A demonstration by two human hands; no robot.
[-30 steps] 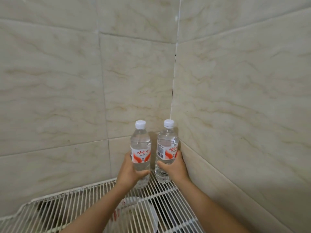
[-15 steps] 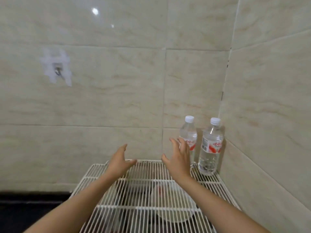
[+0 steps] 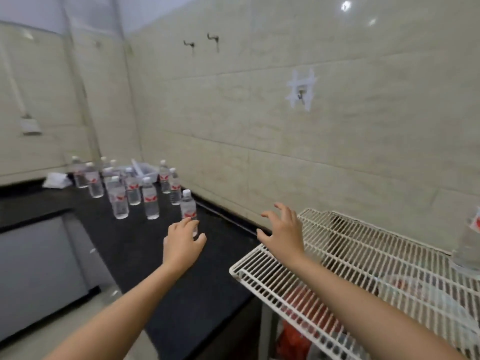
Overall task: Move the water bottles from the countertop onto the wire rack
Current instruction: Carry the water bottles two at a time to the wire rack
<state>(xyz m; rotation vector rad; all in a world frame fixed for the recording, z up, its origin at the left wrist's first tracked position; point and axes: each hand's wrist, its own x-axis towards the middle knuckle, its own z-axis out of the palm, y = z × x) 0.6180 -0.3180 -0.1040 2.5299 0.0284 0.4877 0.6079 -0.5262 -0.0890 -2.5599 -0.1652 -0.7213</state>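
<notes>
Several clear water bottles (image 3: 122,196) with white caps and red-and-white labels stand upright on the black countertop (image 3: 145,258) at the left. The nearest bottle (image 3: 188,207) stands just beyond my left hand (image 3: 181,245), whose relaxed fingers hold nothing. My right hand (image 3: 283,231) hovers with spread fingers over the left end of the white wire rack (image 3: 363,258), also holding nothing. One bottle (image 3: 467,242) stands on the rack at the right edge of the view, blurred and partly cut off.
A white plastic tray (image 3: 145,170) and a crumpled white cloth (image 3: 55,180) lie at the back of the countertop. Tiled walls carry small hooks (image 3: 301,96). Red items (image 3: 306,315) sit under the rack. A grey cabinet front (image 3: 33,271) is at the lower left.
Both hands let go of the two bottles on the rack's right corner and pulled back. The view swung left to the countertop, and both hands now reach toward the standing bottles.
</notes>
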